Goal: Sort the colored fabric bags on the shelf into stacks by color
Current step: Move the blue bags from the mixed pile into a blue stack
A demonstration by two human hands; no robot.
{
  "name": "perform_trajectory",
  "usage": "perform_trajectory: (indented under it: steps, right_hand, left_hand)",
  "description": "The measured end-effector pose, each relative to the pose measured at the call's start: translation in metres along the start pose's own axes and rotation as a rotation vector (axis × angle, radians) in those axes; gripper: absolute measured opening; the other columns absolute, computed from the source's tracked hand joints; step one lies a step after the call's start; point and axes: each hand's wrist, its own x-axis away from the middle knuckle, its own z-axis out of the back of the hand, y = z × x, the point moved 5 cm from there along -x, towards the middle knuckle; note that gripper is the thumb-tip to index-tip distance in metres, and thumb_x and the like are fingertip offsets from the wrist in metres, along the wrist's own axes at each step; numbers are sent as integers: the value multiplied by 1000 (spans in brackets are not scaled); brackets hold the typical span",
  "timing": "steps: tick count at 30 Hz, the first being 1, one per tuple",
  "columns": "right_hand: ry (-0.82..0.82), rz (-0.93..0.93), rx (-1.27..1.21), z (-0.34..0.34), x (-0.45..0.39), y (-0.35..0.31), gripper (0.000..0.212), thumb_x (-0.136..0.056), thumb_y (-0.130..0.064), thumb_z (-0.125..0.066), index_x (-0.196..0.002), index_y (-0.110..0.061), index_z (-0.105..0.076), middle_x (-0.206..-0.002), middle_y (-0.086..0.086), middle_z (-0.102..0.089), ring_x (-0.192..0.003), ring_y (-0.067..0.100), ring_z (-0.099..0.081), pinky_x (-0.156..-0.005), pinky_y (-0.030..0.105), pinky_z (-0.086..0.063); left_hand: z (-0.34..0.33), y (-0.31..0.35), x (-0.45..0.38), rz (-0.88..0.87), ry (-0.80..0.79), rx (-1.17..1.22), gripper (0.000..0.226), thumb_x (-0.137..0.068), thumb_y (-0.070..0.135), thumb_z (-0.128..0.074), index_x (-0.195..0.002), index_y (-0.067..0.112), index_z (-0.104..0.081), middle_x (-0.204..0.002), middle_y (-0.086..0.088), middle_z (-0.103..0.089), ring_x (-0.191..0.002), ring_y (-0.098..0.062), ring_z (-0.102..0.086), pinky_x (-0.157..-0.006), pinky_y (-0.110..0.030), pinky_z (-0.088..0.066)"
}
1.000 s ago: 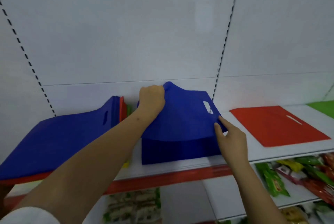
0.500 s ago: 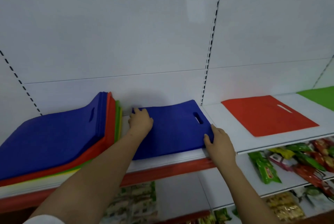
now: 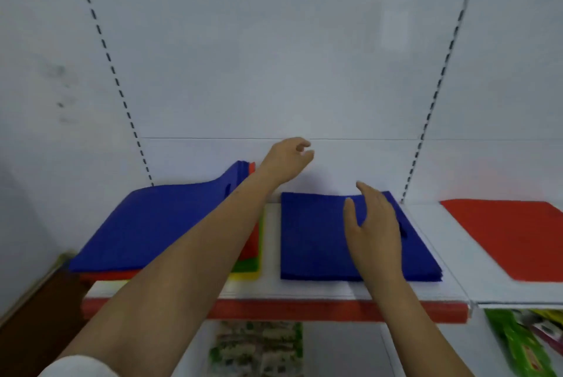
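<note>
Lifting both hands off the blue stack [image 3: 350, 239], which I was pressing flat half a second ago, I have left [image 3: 286, 162] and right [image 3: 373, 224] loose and empty, stack squared mid-shelf [image 3: 335, 290], so mixed pile [image 3: 170, 221] is next.

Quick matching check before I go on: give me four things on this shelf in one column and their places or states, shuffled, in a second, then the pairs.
1. mixed pile
2. blue stack
3. red bag
4. left hand

A. lies alone at the right of the shelf
B. raised above the shelf, holding nothing
C. far end curls up against the back wall
D. lies flat under the right hand

Pairs: 1-C, 2-D, 3-A, 4-B
</note>
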Motion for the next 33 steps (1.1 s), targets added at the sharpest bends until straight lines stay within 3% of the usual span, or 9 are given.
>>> perform_trajectory:
  steps: [5, 8, 12, 14, 18, 22, 27, 31, 33]
  right_hand:
    - [-118, 293, -57, -58, 24, -100, 34, -99, -30, -54, -131, -20, -60, -127, -11, -58, -118, 4, -49, -100, 25, -42]
    - [-115, 465, 102, -98, 49, -132, 36, -92, -34, -54, -120, -16, -69, -122, -1, -68, -112, 18, -60, -97, 37, -50]
    - [-137, 432, 325, -136, 67, -129, 47, -88, -47, -65, -123, -16, -68, -126, 2, -67, -116, 24, -60, -94, 43, -50]
    - [-129, 401, 349, -148, 67, -116, 48, -84, -43, -72, -122, -13, -69, -127, 4, -66, -118, 28, -58, -91, 44, -52]
    - [-79, 375, 285, -159, 73, -100, 47, -88, -38, -64, -126, -11, -67, -133, 3, -63, -123, 27, -52, -85, 42, -58]
    - [-26, 382, 217, -157, 74, -97, 36, -87, -32, -71, -118, -13, -72, -128, 0, -66, -118, 22, -51, -76, 38, -60]
    - [14, 426, 205, -160, 79, -100, 21, -87, -23, -72, -105, -15, -77, -117, -1, -71, -119, 28, -52, -88, 38, -55]
    - [-26, 374, 140, -161, 78, -102, 20, -85, -20, -75, -104, -17, -78, -118, -2, -71, -123, 28, -49, -93, 38, -52]
    - [-59, 341, 115, -159, 76, -103, 20, -87, -23, -73, -106, -20, -78, -125, -1, -68, -125, 27, -48, -97, 42, -50]
  left_hand:
    - [113, -48, 40, 0, 98, 89, 24, -100, 28, -54, -113, 17, -71, -103, 3, -73, -95, -8, -67, -83, -19, -52]
    - [155, -135, 76, 172, 119, -207, 26, -98, 27, -55, -117, 16, -70, -114, -2, -70, -106, -17, -64, -88, -23, -46]
    - [165, -243, 130, 441, 120, -466, 50, -100, 34, -50, -145, 14, -45, -145, -12, -48, -129, -28, -48, -106, -39, -41]
    - [155, -270, 149, 536, 169, -509, 56, -101, 41, -42, -150, 13, -37, -150, -12, -42, -132, -31, -45, -106, -44, -41]
    - [147, -277, 153, 541, 313, -546, 50, -101, 42, -38, -134, 7, -51, -133, -12, -55, -115, -29, -55, -94, -43, -47]
    - [149, -275, 155, 504, 391, -549, 38, -100, 37, -43, -112, 7, -63, -110, -12, -66, -95, -29, -62, -82, -42, -51]
    - [153, -264, 160, 429, 487, -706, 35, -98, 26, -47, -73, 12, -68, -67, -3, -61, -63, -22, -53, -64, -34, -36]
    - [154, -259, 168, 417, 506, -646, 37, -97, 22, -49, -65, 8, -63, -61, -6, -59, -60, -26, -55, -57, -36, -40]
    - [154, -255, 169, 420, 504, -604, 36, -98, 22, -49, -70, 8, -67, -66, -8, -63, -66, -31, -60, -61, -38, -43]
